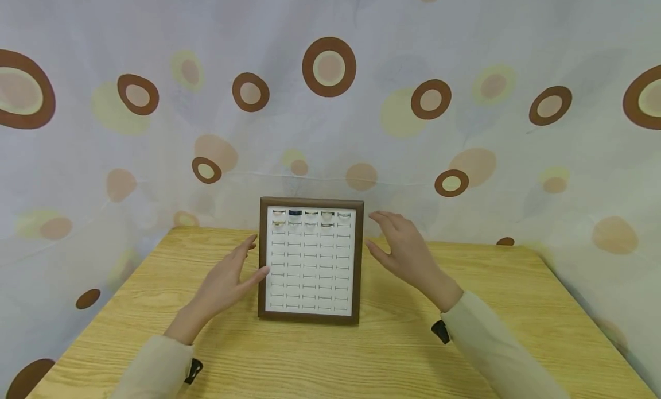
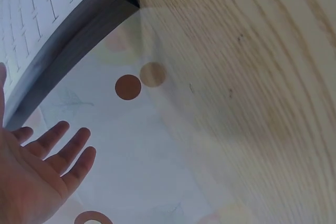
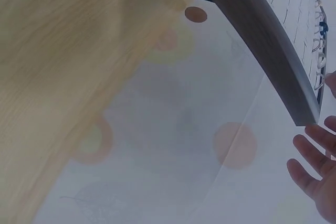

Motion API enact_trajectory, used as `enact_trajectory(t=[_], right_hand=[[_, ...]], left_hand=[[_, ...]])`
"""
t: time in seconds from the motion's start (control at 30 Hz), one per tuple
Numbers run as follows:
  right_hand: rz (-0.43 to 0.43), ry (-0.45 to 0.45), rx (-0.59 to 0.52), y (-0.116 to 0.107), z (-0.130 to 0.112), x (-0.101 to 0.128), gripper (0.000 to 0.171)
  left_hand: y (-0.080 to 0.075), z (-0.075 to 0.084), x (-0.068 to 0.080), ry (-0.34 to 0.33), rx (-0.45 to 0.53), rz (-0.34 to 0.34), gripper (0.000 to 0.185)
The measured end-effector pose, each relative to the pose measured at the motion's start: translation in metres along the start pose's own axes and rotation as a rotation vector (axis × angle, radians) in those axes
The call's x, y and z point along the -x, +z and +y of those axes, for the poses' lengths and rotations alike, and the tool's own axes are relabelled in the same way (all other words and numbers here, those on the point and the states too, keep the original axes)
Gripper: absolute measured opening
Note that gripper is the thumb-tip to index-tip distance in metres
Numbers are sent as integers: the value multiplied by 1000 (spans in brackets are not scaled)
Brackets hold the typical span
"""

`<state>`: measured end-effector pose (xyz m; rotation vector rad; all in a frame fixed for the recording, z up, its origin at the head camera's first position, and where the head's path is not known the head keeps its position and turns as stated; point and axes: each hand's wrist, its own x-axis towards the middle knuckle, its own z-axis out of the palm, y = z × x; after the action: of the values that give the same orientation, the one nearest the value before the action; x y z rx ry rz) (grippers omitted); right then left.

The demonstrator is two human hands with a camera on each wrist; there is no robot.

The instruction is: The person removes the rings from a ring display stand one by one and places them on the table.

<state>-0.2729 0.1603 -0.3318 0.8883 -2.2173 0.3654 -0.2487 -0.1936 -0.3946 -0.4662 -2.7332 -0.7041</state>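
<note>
A brown-framed ring display board (image 1: 310,272) with a white slotted face stands tilted back on the table. Several rings (image 1: 311,213) fill its top row, and more sit in the second row; one in the top row is dark blue. My left hand (image 1: 224,287) is at the board's left side, fingers spread, its thumb overlapping the frame's edge in the head view. Beside the upper right corner is my right hand (image 1: 408,250), fingers extended, thumb apart from them. In the right wrist view its fingertips (image 3: 304,145) are close to the frame's corner. Neither hand grips anything.
The board stands on a light wood-grain table (image 1: 248,353). Behind it and at both sides hangs a pale curtain (image 1: 372,54) with brown rings and pastel spots. Dark bands (image 1: 440,332) show at the cuffs of the light sleeves.
</note>
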Motion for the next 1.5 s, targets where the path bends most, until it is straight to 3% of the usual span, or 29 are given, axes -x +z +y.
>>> enact_trajectory(t=[0.43,0.77,1.0,1.5], right_hand=[[37,-77,-26,8,-11,-30,39],[66,-110,-74,15,-13,-41,35],[85,-108,-109,22,-13,-46,29],[171,-92,-149,37,-10,-47,20]], left_hand=[[7,0,-7,-46,154,-59,83],[14,-9,-14,33,327,-68,75],[13,-12,-17,33,422,-111,73],[7,-14,-18,35,466,-173,73]])
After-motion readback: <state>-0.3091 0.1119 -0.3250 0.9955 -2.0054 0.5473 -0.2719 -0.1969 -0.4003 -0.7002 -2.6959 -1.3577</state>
